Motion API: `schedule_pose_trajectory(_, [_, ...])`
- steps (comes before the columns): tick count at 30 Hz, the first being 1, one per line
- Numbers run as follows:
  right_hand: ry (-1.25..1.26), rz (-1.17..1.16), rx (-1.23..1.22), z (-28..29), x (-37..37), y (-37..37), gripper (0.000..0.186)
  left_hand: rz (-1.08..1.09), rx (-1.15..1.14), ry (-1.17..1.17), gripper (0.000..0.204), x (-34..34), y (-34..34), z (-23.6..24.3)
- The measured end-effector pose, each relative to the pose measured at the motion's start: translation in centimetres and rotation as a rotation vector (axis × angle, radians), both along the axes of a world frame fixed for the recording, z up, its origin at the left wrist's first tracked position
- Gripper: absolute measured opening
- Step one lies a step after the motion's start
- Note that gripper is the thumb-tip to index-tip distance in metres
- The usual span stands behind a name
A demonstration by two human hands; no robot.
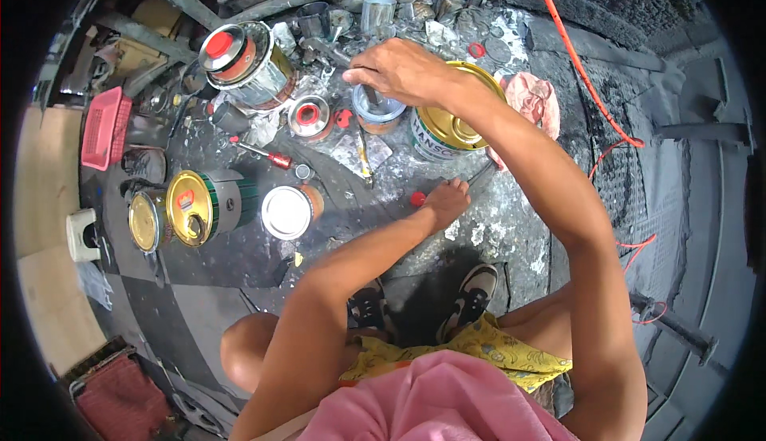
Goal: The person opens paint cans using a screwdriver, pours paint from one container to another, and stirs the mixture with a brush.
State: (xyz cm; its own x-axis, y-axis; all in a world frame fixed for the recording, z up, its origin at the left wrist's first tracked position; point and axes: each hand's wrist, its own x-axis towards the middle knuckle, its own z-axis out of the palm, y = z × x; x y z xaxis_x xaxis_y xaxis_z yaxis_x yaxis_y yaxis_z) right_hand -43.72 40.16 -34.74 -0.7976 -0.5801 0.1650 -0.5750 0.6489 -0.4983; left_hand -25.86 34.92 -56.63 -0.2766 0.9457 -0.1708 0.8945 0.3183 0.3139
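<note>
My right hand (395,70) reaches over a clear plastic tub (381,115), its fingers closed on a flat grey strip (370,94) that dips into the tub. The strip's upper end is hidden by the hand. Lower down, my left hand (448,203) is curled near the ground, and its grip is partly hidden. A thin dark shaft (481,174) runs from its fingertips toward a large gold-lidded can (455,122). A red cap (417,198) lies beside that hand. Left of the tub stand a small can with a red cap (309,116) and a brush (364,158).
A big paint-streaked can (251,66) with another tin on top stands far left. Gold-lidded tins (191,208) and a white-lidded tin (287,212) are nearer. A red-handled screwdriver (275,158), pink cloth (531,102), pink basket (106,128) and orange hose (574,54) surround the spot.
</note>
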Motion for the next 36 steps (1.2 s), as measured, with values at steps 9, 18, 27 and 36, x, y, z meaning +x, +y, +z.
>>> schedule_pose_trajectory(9, [-0.057,-0.048,0.027,-0.1,0.6,2.0,0.036,0.131,-0.088,-0.345,0.021,-1.8,-7.4,7.1])
schedule_pose_trajectory(18, [-0.013,0.005,-0.05,-0.5,0.1,1.0,0.036,0.903,0.003,-0.074,0.035,-21.1,-23.0,10.3])
schedule_pose_trajectory(27, [0.022,-0.036,-0.084,-0.9,0.3,1.5,0.033,1.023,0.024,-0.089,0.039,-23.0,-23.0,6.6])
schedule_pose_trajectory(36, [0.087,0.031,-0.259,-1.6,-0.4,1.3,0.035,0.859,0.01,0.236,0.058,-23.1,-21.3,5.8])
